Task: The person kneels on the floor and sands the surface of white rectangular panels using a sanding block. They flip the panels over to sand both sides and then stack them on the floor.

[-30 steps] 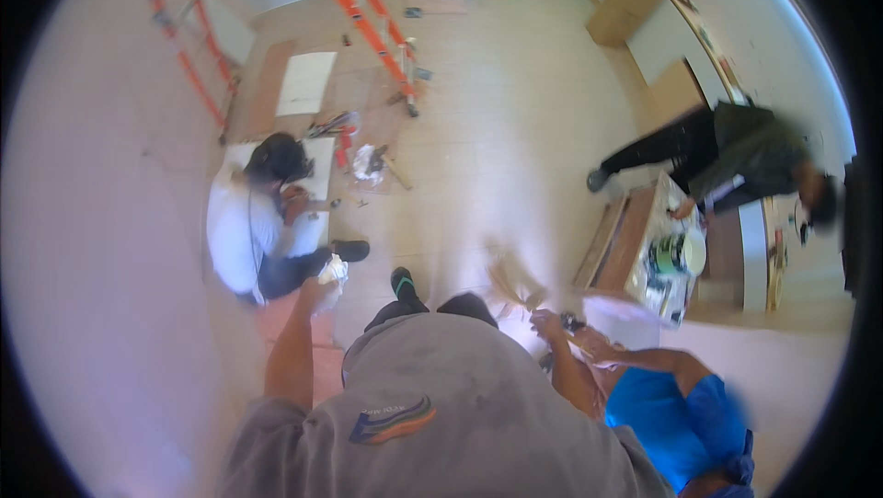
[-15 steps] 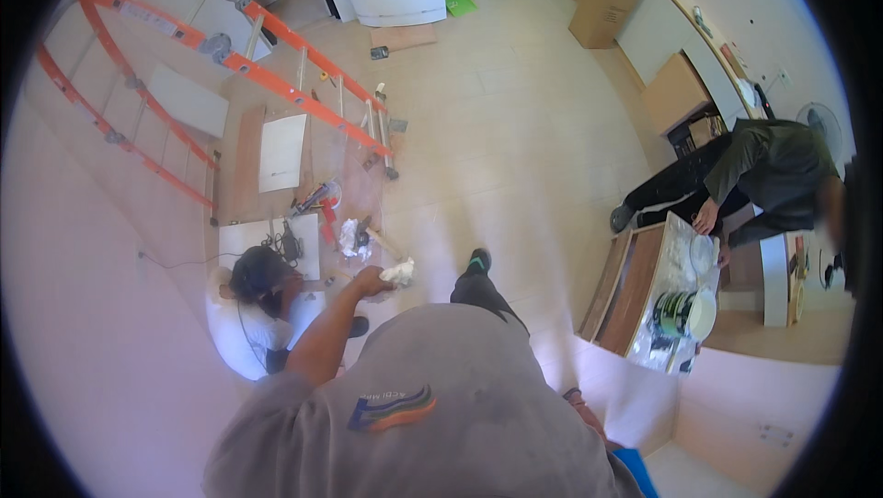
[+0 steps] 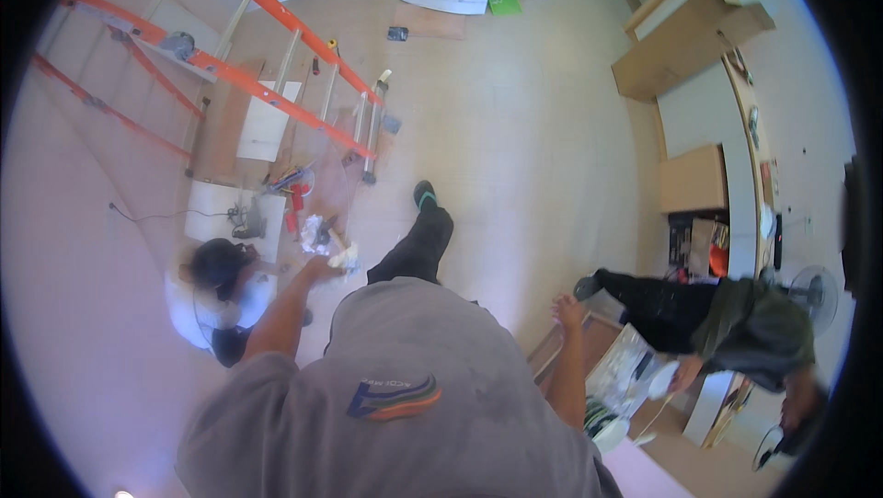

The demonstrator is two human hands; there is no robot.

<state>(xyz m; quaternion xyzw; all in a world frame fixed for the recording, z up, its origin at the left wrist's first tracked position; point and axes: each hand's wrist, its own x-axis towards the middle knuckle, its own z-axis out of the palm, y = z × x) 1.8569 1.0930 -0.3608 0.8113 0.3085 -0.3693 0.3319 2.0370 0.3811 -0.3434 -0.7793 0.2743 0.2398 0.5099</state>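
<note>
My left hand is closed around a crumpled white rag, held out at the left above the floor. Close to the rag lie a tool with a pale wooden handle and a white crumpled plastic bag. My right hand is stretched out to the right, fingers apart, with nothing visible in it. Beyond that forearm stands a wooden drawer box with a plastic-covered top. A paint bucket is partly hidden behind my right arm.
An orange ladder stands at the left. A person in white crouches below it beside tools and a cord. At the right a person in dark clothes bends with a white round container. A tall cardboard box stands behind.
My view has turned and my foot has come forward. My right hand has risen into view beside the drawer box. The person at right has moved, now holding the white container.
</note>
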